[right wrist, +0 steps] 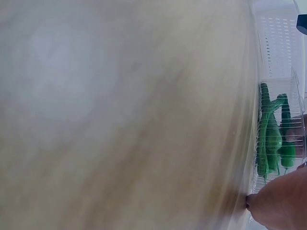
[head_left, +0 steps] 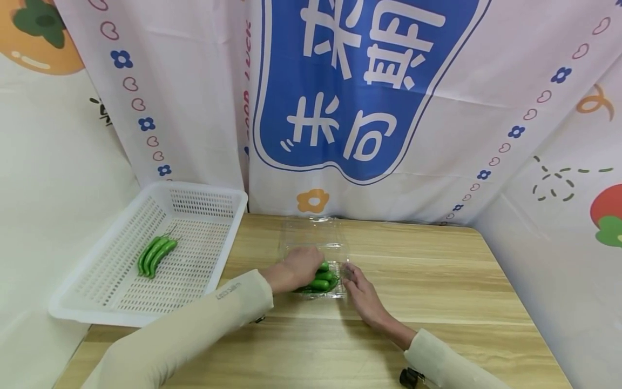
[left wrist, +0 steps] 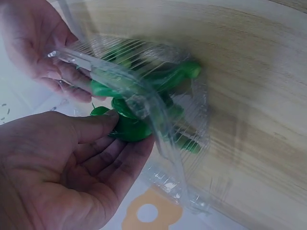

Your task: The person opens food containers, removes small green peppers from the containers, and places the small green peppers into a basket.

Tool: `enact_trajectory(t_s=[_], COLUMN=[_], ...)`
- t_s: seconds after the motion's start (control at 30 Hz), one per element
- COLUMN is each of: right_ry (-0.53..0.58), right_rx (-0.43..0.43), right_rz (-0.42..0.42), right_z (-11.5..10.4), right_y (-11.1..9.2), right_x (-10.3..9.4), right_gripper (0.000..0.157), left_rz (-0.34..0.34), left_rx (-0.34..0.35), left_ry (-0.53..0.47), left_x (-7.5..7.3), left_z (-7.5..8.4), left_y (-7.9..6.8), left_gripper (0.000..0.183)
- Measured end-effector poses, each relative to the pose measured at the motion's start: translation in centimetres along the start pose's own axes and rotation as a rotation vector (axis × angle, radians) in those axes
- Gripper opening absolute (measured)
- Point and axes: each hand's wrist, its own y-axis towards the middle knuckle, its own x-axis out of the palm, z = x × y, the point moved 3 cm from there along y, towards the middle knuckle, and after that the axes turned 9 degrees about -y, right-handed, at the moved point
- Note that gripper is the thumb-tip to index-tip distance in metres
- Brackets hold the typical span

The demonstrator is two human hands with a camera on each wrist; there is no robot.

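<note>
A clear plastic clamshell box (head_left: 335, 294) sits on the table with its lid (head_left: 313, 232) raised at the back. Several green chili peppers (head_left: 320, 282) lie inside, seen through the ribbed wall in the right wrist view. My left hand (head_left: 302, 266) reaches into the box from the left. Thumb and fingers of that hand (left wrist: 72, 167) pinch a curved green pepper (left wrist: 132, 130) among the others. At the box's right side, my right hand (head_left: 362, 294) grips the edge between thumb and fingers; its palm is partly out of the right wrist view.
On the left stands a white perforated plastic basket (head_left: 194, 292), with three green peppers (head_left: 156, 256) lying together in it. The wooden table (head_left: 437, 302) reaches back to a printed cloth (head_left: 214, 108). Cloth also hangs at both sides.
</note>
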Motion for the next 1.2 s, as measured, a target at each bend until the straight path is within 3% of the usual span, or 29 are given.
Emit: enact_trajectory(t_s=[0.3,0.57,0.87,1.03,1.2], right_ry=[0.02,0.029,0.034,0.029,0.021], right_rx=[-0.007,-0.001,-0.001,0.0,0.004], right_rz=[0.003,-0.005,-0.008,-0.005,-0.004], right_z=[-0.1,-0.1,0.0,0.1,0.1], right_y=[0.1,0.0,0.0,0.0,0.0], right_x=[0.0,0.0,0.1,0.0,0.0], right_gripper=[0.05,0.052,0.051,0.051,0.051], left_rz=[-0.002,0.056,0.072,0.104,0.119], left_rx=[-0.012,0.011,-0.043,-0.066,-0.09], left_ry=[-0.04,-0.068,-0.168,-0.143,-0.188], left_x=[-0.8,-1.6,-3.1,-4.3,-5.6], left_z=[0.3,0.0,-0.4,-0.7,-1.3], left_y=[-0.6,-1.2,-2.3,-2.8,-3.3], left_gripper=[0.021,0.021,0.018,0.012,0.008])
